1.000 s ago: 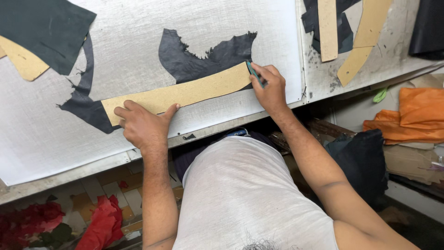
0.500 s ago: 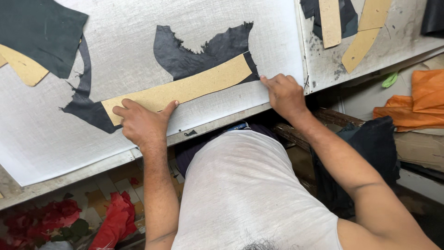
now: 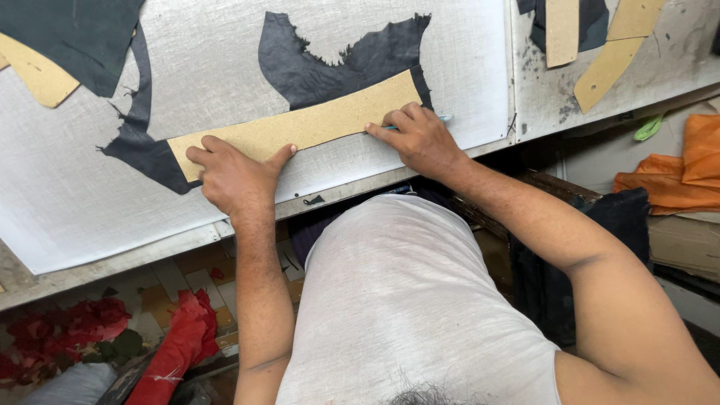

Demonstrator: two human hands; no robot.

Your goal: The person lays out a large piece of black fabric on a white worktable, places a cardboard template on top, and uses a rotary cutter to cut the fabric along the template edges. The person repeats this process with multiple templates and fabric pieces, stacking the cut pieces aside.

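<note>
Long curved cardboard pattern point(image 3: 300, 127) lies diagonal on dark leather scrap point(image 3: 330, 67), on the white cutting sheet point(image 3: 90, 195) on the bench point(image 3: 675, 52). Left hand point(image 3: 236, 176) pins its lower-left end, fingers spread flat w/ thumb out, gripping nothing. Right hand point(image 3: 421, 139) sits on the upper-right part, fingers curled round a teal pen point(image 3: 442, 119), tip at pattern's lower edge.

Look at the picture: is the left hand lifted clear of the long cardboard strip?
No. The left hand presses flat on the near end of the cardboard strip.

teal tool point(image 3: 442, 118) mostly hidden by right hand point(image 3: 420, 139)
</note>
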